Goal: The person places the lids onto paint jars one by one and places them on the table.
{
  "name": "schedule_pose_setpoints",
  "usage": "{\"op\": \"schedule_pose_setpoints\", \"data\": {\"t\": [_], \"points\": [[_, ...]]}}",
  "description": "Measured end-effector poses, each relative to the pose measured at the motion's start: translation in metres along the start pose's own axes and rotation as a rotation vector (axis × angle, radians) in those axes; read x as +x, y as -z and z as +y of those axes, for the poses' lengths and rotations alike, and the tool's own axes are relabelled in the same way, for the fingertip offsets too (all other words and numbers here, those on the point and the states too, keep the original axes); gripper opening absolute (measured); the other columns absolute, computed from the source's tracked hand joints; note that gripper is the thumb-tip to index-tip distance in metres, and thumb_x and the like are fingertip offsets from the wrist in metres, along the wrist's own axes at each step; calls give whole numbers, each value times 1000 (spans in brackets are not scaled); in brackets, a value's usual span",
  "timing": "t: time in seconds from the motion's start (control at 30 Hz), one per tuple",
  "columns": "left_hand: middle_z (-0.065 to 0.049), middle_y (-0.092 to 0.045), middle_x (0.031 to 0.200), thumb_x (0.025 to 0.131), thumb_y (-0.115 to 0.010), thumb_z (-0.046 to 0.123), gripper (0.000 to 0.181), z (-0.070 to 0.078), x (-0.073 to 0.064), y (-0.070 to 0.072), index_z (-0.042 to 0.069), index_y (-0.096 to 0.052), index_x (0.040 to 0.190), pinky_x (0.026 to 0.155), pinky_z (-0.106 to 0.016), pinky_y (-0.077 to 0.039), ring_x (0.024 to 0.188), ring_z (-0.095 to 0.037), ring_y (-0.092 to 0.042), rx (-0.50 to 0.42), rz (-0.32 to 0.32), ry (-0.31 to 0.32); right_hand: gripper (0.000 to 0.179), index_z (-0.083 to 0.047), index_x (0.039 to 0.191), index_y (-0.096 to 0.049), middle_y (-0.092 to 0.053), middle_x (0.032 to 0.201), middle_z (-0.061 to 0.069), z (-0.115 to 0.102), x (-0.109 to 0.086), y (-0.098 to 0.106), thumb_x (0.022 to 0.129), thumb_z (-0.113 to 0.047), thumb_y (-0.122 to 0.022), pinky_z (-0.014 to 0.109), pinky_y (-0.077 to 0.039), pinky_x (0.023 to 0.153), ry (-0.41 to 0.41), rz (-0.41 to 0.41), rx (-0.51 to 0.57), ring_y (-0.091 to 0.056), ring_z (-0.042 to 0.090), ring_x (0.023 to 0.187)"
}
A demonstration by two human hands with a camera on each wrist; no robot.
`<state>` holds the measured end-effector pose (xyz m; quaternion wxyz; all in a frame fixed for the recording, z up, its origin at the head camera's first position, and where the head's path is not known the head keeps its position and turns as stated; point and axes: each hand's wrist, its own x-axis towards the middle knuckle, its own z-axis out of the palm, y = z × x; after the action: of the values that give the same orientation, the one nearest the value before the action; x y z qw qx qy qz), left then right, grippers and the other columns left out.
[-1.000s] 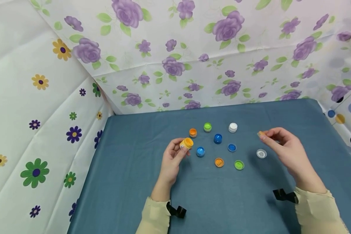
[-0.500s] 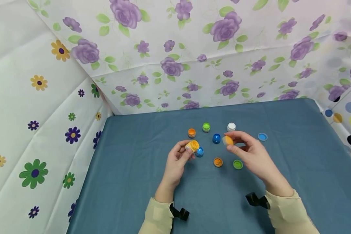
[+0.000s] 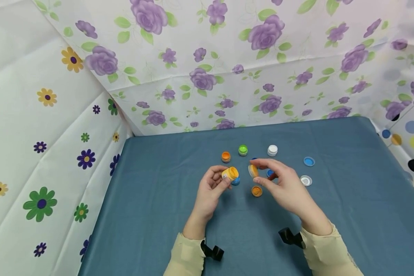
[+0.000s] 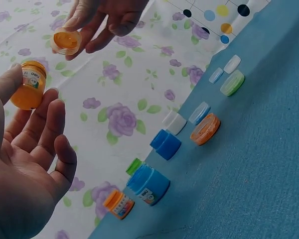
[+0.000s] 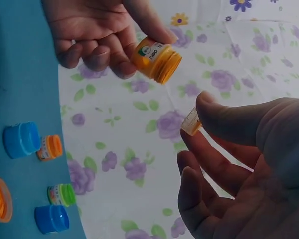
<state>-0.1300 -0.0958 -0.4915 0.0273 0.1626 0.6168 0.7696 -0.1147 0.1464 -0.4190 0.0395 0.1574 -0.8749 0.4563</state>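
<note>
My left hand (image 3: pixel 208 191) grips a small yellow paint jar (image 3: pixel 230 173) between thumb and fingers, its uncovered mouth tilted toward the right. Facing it across a small gap, my right hand (image 3: pixel 289 191) pinches the jar's round lid (image 3: pixel 253 171). Yellow-orange paint coats the inside of that lid (image 4: pixel 66 41), as the left wrist view shows. Jar and lid are apart, both held above the table. Just behind the left hand stands a light blue paint jar (image 3: pixel 235 181), partly covered by it. A dark blue jar (image 4: pixel 167 144) is mostly hidden by the right hand in the head view.
Uncapped orange (image 3: pixel 225 156), green (image 3: pixel 243 150) and white (image 3: pixel 272 150) jars stand farther back on the blue-grey tablecloth. Loose lids lie about: orange (image 3: pixel 257 191), light blue (image 3: pixel 309 161), white (image 3: pixel 306 180), green (image 4: pixel 232 83). Flowered cloth (image 3: pixel 203 80) hangs behind the table.
My right hand has come leftward with the lid, which now faces the jar's mouth. The left hand has shifted slightly right, tipping the jar toward the lid.
</note>
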Motion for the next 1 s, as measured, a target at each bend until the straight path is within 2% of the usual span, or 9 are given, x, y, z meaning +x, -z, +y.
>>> {"op": "schedule_pose_setpoints", "data": {"t": [0.23, 0.43, 0.57, 0.8, 1.0], "points": [[1, -75, 109, 108, -68, 15, 36, 0, -1, -1, -8, -57, 133, 84, -33, -58, 86, -15, -66, 14, -35, 23, 46, -22, 139, -72, -69, 132, -6, -6, 5, -6, 95, -15, -84, 40, -55, 81, 63, 7, 4, -63, 15, 112], [2, -76, 110, 109, -67, 17, 33, 0, -2, -3, -4, -59, 134, 85, -39, -58, 86, -15, -65, 22, -59, 29, 49, -22, 138, -72, -69, 134, -5, -5, 6, -12, 93, -10, -84, 38, -56, 79, 110, -26, -18, -64, 14, 108], [3, -75, 110, 109, -67, 17, 33, 1, -2, -4, -3, -59, 134, 84, -34, -57, 85, -15, -65, 15, -64, 27, 50, -23, 138, -73, -69, 135, -5, -4, 5, -15, 91, -7, -85, 40, -57, 78, 138, -35, -28, -64, 16, 111], [1, -74, 110, 109, -66, 15, 34, 5, -2, -7, -5, -58, 135, 81, -30, -57, 86, -15, -65, 9, -65, 32, 51, -23, 137, -73, -69, 136, -4, -5, 3, -17, 91, -6, -86, 41, -57, 78, 139, -26, -30, -65, 16, 110], [1, -73, 109, 108, -67, 12, 31, 4, -3, -6, -5, -60, 134, 83, -36, -58, 86, -15, -65, 32, -74, 33, 50, -23, 138, -73, -68, 136, -5, -6, 3, -18, 92, -6, -85, 39, -56, 79, 132, -35, -28, -64, 15, 110]]}}
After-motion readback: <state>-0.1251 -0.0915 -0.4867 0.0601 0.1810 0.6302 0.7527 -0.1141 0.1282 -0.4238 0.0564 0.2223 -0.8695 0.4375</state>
